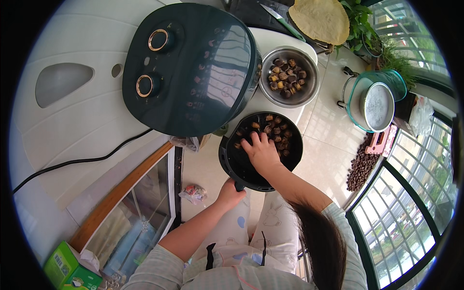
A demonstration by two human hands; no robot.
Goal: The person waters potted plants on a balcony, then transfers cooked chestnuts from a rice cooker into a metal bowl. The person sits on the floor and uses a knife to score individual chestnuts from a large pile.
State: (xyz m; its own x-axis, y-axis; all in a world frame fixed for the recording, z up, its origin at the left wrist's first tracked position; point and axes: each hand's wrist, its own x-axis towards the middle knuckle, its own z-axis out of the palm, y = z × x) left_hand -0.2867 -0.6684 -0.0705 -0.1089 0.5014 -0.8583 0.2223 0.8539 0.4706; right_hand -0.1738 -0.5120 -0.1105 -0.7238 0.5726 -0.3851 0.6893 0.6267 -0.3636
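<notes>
My left hand (230, 195) grips the handle (239, 186) of a black air fryer basket (250, 173). Several brown nuts, apparently chestnuts (277, 138), lie in the basket, mostly towards its far and right side. Inside it, my right hand (261, 150) reaches down with fingers apart, its fingertips at the nuts; whether anything is under the palm is hidden. Just beyond the basket, a stainless steel bowl (266, 85) holds more of these nuts. To the left of the bowl stands the dark green air fryer body (174, 69) with two gold-ringed dials.
A green-handled knife (286, 25) lies on a dark board beside a round tan sheet (320, 18). A black power cord (90, 160) runs left. Right, a metal pot (378, 107) stands by a teal container, near a pink stool (380, 141) and dark pebble-like pieces (362, 165) on the floor.
</notes>
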